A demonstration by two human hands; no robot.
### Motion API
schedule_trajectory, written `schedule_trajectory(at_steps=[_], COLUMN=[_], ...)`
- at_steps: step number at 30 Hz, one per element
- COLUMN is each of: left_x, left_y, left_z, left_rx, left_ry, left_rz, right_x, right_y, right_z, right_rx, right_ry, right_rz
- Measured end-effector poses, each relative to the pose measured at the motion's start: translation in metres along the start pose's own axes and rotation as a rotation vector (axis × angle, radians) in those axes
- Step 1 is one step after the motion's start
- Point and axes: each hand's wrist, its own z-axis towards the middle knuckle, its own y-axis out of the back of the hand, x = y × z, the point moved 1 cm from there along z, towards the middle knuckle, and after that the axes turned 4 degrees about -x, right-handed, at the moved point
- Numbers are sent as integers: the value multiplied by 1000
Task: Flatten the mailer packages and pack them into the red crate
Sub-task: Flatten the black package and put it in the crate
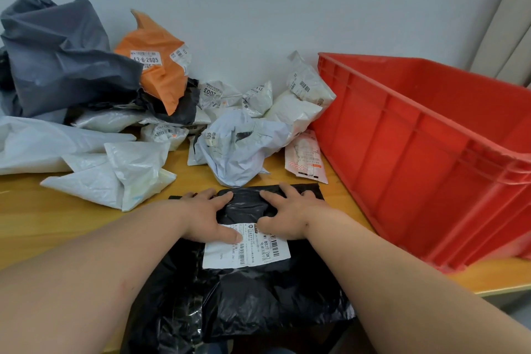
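Fingers spread and flat, the left hand (205,217) and right hand (290,214) press palms-down on the black mailer (258,290), thumbs touching its white label (253,250). Both forearms reach forward over it. The mailer overhangs the wooden surface (71,224) at its near edge. The red crate (425,158) stands just right, the crumpled mailers (235,146) behind.

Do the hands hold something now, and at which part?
Nothing is gripped. The left hand and right hand press flat on the far half of the crumpled black plastic mailer bag, their fingers spread, both thumbs near its white label.
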Motion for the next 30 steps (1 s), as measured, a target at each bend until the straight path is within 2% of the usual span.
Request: schedule_trajectory(at_steps=[5,10,14,16,19,24,30], left_x=[0,0,4,3,-5,-9,-9], left_y=[-2,-12,-19,-22,-21,-22,-31], left_z=[-4,-3,-7,-13,-20,-22,-20], left_rx=[-21,-40,-99,-172,-293,-157,-133], left_ry=[13,25,51,57,-4,-21,-15], left_rz=[-25,-13,-58,-24,60,33,64], right_x=[-23,-25,-23,-20,-7,2,4], right_y=[-8,-17,-16,-15,-17,-28,-32], right_z=[-2,0,-2,-3,-8,-10,-7], right_rx=[-28,-46,-60,-125,-261,-104,-99], right_ry=[-113,-113,-122,-89,69,82,68], right_rz=[51,67,-40,-140,-162,-111,-135])
